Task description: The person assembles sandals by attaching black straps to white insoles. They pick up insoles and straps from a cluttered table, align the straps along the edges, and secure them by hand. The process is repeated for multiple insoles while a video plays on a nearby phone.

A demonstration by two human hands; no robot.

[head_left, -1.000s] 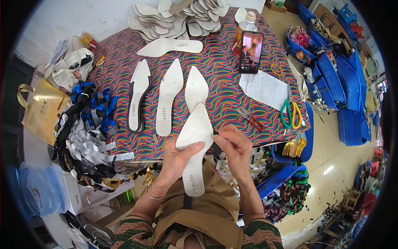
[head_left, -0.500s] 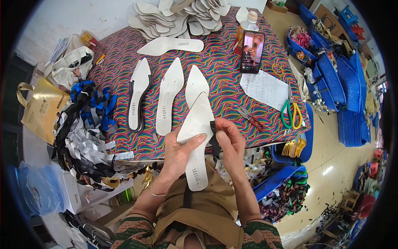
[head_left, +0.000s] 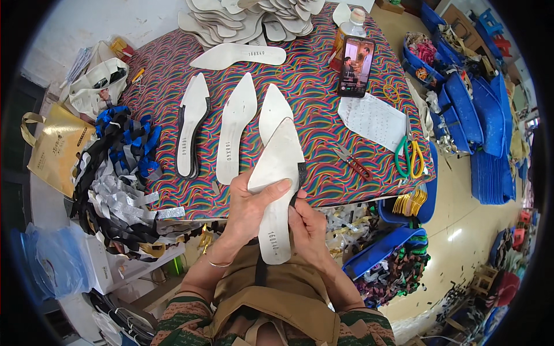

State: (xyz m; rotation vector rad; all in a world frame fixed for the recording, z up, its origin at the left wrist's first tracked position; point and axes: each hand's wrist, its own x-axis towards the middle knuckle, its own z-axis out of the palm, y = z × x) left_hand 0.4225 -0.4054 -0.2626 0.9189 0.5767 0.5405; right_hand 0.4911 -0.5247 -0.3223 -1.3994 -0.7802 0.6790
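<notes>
So far, you have one white pointed insole (head_left: 277, 196) in both hands, held over the near edge of the table (head_left: 323, 92) with its striped, many-coloured cloth. Your left hand (head_left: 251, 210) wraps it from the side, thumb flat across the top face; your right hand (head_left: 309, 225) is closed around its right edge, fingers pinching a thin black strip (head_left: 299, 184) that runs along that edge. By my reading the strip is only partly laid on.

Beyond the held insole, one lies on the cloth already edged in black (head_left: 190, 130), and two lie bare (head_left: 235, 124). Farther back sits a heap of blanks (head_left: 254, 17), matte and stiff like board. Right of the held insole lie small red-handled snips (head_left: 353, 162) and green and yellow scissors (head_left: 408, 154).
</notes>
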